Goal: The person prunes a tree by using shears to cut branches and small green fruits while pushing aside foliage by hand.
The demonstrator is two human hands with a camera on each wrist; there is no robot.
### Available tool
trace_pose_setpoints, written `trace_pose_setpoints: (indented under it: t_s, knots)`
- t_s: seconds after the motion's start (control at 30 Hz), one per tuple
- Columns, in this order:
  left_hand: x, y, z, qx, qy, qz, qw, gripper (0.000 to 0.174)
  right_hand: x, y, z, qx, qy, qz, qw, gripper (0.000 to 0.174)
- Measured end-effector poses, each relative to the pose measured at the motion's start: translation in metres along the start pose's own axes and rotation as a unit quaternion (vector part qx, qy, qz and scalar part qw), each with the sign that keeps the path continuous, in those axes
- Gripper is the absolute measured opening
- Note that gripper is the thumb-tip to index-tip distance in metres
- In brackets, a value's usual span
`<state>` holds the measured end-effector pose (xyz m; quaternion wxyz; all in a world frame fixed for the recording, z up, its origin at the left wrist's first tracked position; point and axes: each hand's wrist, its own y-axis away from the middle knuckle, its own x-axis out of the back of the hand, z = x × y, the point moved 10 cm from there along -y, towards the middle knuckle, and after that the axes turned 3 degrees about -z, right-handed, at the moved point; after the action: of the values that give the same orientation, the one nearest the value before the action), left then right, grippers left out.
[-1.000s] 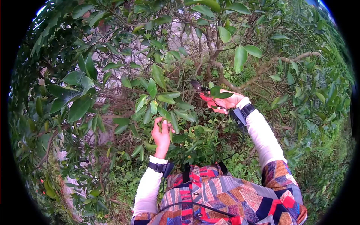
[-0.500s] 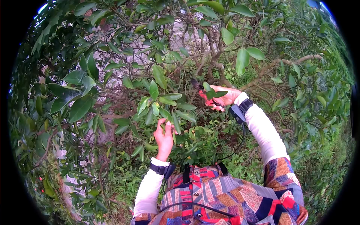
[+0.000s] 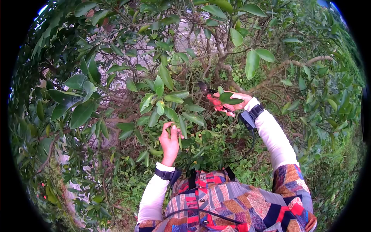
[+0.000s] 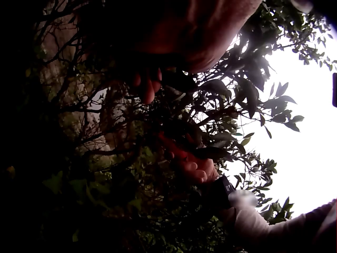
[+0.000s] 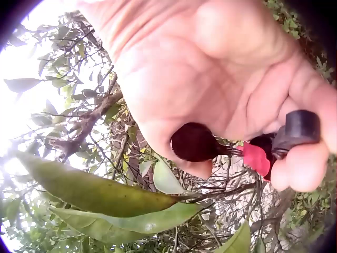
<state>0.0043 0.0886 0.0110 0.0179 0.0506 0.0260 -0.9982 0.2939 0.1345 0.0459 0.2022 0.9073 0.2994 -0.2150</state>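
Note:
In the head view my left hand [image 3: 169,142] has its thumb and fingers bent together at the lower leaves of a green leafy shoot [image 3: 173,99]; what lies between the fingertips is partly hidden by leaves. Further right, my right hand [image 3: 240,101] grips pruning shears with red-and-black handles, their dark blade [image 3: 201,86] pointing left among thin twigs. A broad leaf [image 3: 231,99] overlaps the right fingers. In the right wrist view a red handle part [image 5: 256,158] and a black handle end [image 5: 303,126] show at the curled fingers. The left wrist view is very dark.
Dense branches and foliage surround both hands. A thick bare branch [image 3: 276,73] runs to the right beyond the right hand. A large cluster of leaves [image 3: 79,94] hangs at the left. Long leaves [image 5: 100,187] lie close below the right palm. A cable [image 3: 245,154] hangs from the right wrist camera.
My left hand has moved slightly right, and the shoot's leaves have shifted a little. My right hand, still gripping the shears, has moved only slightly.

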Motion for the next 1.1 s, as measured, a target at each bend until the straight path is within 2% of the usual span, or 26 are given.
trace_pose_setpoints:
  t_s: [0.03,0.1,0.13,0.17,0.23,0.27,0.3,0.37,0.4,0.47,0.5,0.53,0.57,0.63,0.67,0.73,0.77,0.8,0.83,0.9,0.93,0.97,1.03,1.07,1.1]
  knots:
    - [0.001,-0.002,0.000,-0.002,0.001,-0.003,1.000,0.015,0.005,0.000,0.002,0.001,-0.002,0.002,1.000,0.053]
    - [-0.001,-0.004,0.000,-0.003,0.002,-0.008,1.000,0.015,0.009,0.001,0.014,-0.060,0.083,-0.026,0.994,0.057]
    - [0.001,-0.004,0.000,-0.001,0.027,0.004,1.000,0.015,-0.003,0.009,0.008,-0.036,0.050,-0.077,0.995,0.057]
    - [0.004,-0.005,0.000,0.000,0.052,0.017,0.998,0.015,-0.005,0.014,0.008,-0.036,0.050,-0.077,0.995,0.057]
    - [0.006,-0.006,0.001,0.004,0.044,0.019,0.999,0.015,0.000,0.025,0.017,-0.076,0.040,-0.024,0.996,0.048]
    - [0.007,-0.006,0.000,0.009,0.037,0.019,0.999,0.015,0.014,0.029,0.023,-0.105,0.080,-0.009,0.991,0.048]
    - [0.007,-0.006,-0.002,0.011,0.038,0.016,0.999,0.015,0.018,0.034,0.027,-0.105,0.078,-0.005,0.991,0.048]
    - [0.008,-0.010,-0.012,0.019,0.073,0.010,0.997,0.014,0.043,0.045,0.034,-0.118,0.122,0.098,0.981,0.049]
    - [0.008,-0.011,-0.013,0.027,0.075,0.004,0.997,0.014,0.036,0.050,0.025,-0.088,0.136,0.128,0.979,0.050]
    - [0.009,-0.014,-0.014,0.025,0.082,0.002,0.996,0.014,0.036,0.054,0.024,-0.104,0.173,0.129,0.971,0.051]
    - [0.009,-0.016,-0.013,0.023,0.088,0.004,0.996,0.013,0.036,0.056,0.024,-0.121,0.210,0.127,0.962,0.052]
    - [0.010,-0.018,-0.005,-0.009,0.083,-0.005,0.997,0.014,0.035,0.061,0.027,-0.200,0.259,0.164,0.930,0.055]
    - [0.011,-0.020,-0.004,-0.008,0.083,-0.007,0.997,0.014,0.021,0.061,0.021,-0.200,0.258,0.166,0.931,0.055]
    - [0.013,-0.021,0.011,-0.004,0.121,0.006,0.993,0.017,0.014,0.071,0.016,-0.260,0.351,0.215,0.873,0.056]
    - [0.012,-0.018,0.022,-0.001,0.124,0.027,0.992,0.021,0.021,0.069,0.025,-0.269,0.343,0.221,0.872,0.054]
    - [0.011,-0.020,0.024,-0.013,0.130,0.013,0.991,0.026,0.025,0.064,0.033,-0.261,0.330,0.202,0.884,0.054]
    - [0.010,-0.020,0.027,-0.023,0.136,-0.001,0.990,0.032,0.024,0.061,0.037,-0.255,0.317,0.182,0.895,0.054]
    - [0.008,-0.016,0.029,-0.037,0.143,0.004,0.989,0.052,0.029,0.059,0.041,-0.255,0.316,0.182,0.896,0.054]
    - [0.008,-0.015,0.031,-0.038,0.142,0.004,0.989,0.052,0.029,0.054,0.045,-0.240,0.292,0.160,0.912,0.052]
    - [-0.034,-0.004,0.050,-0.091,0.099,-0.220,0.966,0.070,0.030,0.044,0.054,-0.209,0.242,0.116,0.940,0.048]
    - [-0.040,0.002,0.043,-0.060,0.113,-0.236,0.963,0.076,0.038,0.039,0.057,-0.181,0.241,0.139,0.943,0.048]
    - [-0.049,0.007,0.043,-0.060,0.098,-0.260,0.959,0.067,0.068,0.047,0.079,-0.055,-0.054,0.149,0.986,0.049]
    - [-0.057,0.008,0.027,0.011,0.061,-0.248,0.967,0.057,-0.022,0.067,0.033,-0.097,-0.173,0.243,0.950,0.051]
    - [-0.059,0.007,0.029,0.012,0.044,-0.216,0.975,0.046,-0.005,0.058,0.038,-0.097,-0.172,0.239,0.951,0.051]
    - [-0.064,0.005,0.030,0.010,0.044,-0.214,0.976,0.046,0.014,0.041,0.049,-0.151,-0.011,0.145,0.978,0.050]
